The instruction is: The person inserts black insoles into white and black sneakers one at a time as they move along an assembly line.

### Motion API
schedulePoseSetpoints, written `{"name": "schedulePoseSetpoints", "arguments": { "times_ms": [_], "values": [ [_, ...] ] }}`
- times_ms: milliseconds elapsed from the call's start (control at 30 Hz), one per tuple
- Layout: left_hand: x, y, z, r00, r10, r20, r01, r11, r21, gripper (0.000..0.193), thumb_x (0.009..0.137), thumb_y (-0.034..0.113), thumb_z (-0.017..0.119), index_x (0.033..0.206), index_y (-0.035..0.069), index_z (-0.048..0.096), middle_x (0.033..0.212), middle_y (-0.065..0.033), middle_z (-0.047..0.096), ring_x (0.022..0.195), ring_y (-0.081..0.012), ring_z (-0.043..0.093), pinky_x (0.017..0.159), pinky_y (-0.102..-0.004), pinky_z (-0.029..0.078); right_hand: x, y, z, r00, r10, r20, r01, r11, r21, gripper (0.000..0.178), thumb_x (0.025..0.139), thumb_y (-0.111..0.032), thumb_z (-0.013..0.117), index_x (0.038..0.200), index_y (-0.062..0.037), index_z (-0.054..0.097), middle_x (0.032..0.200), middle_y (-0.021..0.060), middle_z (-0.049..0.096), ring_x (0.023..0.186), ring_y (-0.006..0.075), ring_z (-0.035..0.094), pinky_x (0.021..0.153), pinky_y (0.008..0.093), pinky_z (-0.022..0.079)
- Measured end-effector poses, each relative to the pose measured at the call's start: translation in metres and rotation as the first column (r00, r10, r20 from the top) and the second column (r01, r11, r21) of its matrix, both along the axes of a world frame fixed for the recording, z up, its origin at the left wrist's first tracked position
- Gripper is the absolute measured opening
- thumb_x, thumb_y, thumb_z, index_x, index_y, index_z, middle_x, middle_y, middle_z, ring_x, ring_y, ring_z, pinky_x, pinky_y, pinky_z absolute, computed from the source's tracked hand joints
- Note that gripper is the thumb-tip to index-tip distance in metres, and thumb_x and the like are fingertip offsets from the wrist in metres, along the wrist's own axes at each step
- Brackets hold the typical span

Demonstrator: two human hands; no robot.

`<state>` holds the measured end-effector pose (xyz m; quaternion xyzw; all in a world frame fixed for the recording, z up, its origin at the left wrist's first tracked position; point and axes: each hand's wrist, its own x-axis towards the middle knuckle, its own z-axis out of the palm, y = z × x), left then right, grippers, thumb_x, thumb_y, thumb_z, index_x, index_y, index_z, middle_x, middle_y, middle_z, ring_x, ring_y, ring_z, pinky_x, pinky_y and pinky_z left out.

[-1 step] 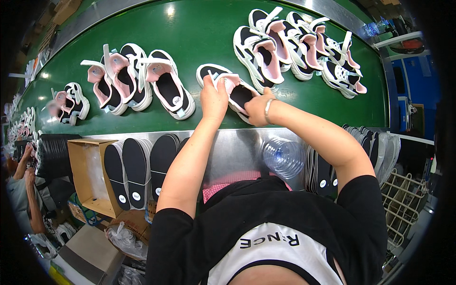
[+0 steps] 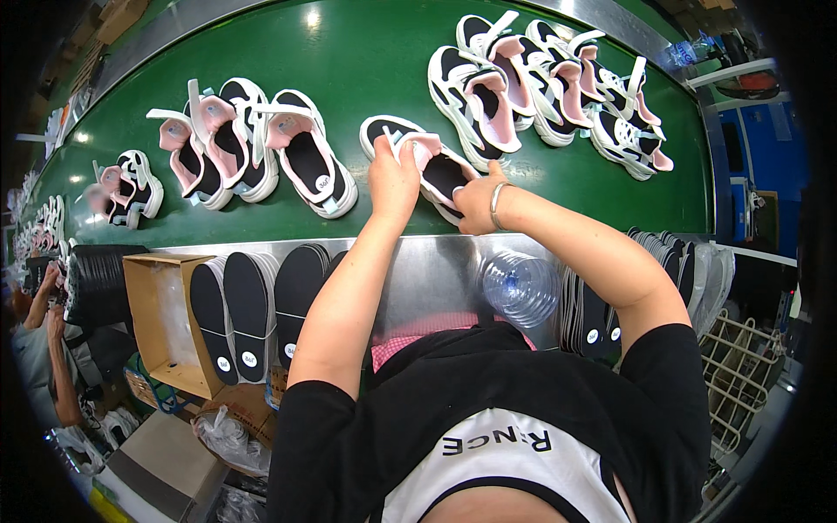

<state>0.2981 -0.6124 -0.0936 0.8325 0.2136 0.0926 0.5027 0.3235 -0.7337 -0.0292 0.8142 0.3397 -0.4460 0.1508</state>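
A black, white and pink sneaker (image 2: pixel 442 171) lies at a slant on the green work surface in front of me, its opening upward. My left hand (image 2: pixel 394 181) is closed round its upper by the pink tongue and white strap. My right hand (image 2: pixel 478 204), with a band on its wrist, grips the sneaker's heel collar, its fingertips partly hidden at the rim. A dark insole shows inside, with a bit of a white sticker beside my right fingers. Left of it stands a similar sneaker (image 2: pixel 309 157) with a dark insole and round white sticker.
More sneakers (image 2: pixel 228 144) stand to the left, and several (image 2: pixel 549 83) cluster at the back right. Along the metal ledge (image 2: pixel 427 279) are bundled black insoles (image 2: pixel 248 318), an opened cardboard box (image 2: pixel 170 327) and a clear plastic bottle (image 2: pixel 521 288). Another person's arms (image 2: pixel 59 366) show at far left.
My right hand has drawn back slightly at the heel, uncovering more of the insole. The sneakers on the left sit a trifle higher and further left in the picture.
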Motion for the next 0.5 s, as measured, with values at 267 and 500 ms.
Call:
{"name": "schedulePoseSetpoints", "arguments": {
  "times_ms": [267, 500],
  "values": [
    [0.004, -0.001, -0.034, 0.973, 0.093, 0.212, -0.067, 0.990, -0.127, 0.035, 0.080, 0.025, 0.050, 0.096, -0.005, 0.045, 0.085, -0.0233, 0.057, 0.083, -0.0390, 0.055, 0.070, -0.0416, 0.042, 0.006, -0.012, -0.036, 0.999, 0.022, -0.049, -0.020, 0.999, 0.032, 0.037, 0.069, -0.011, 0.046, 0.104, -0.0026, 0.056, 0.101, 0.0123, 0.058, 0.100, 0.0251, 0.053, 0.095, 0.0594, 0.008],
    [0.008, 0.004, -0.002, 0.981, -0.194, 0.007, 0.148, 0.726, -0.672, 0.032, 0.082, 0.026, 0.049, 0.097, -0.002, 0.057, 0.091, -0.0102, 0.060, 0.081, -0.0158, 0.056, 0.069, -0.0260, 0.044, 0.018, -0.027, -0.068, 0.292, -0.540, -0.790, 0.945, 0.035, 0.326, 0.039, 0.077, -0.036, 0.056, 0.097, -0.0031, 0.057, 0.085, 0.0037, 0.059, 0.073, 0.0101, 0.053, 0.062, 0.0237, 0.041]
  ]
}}
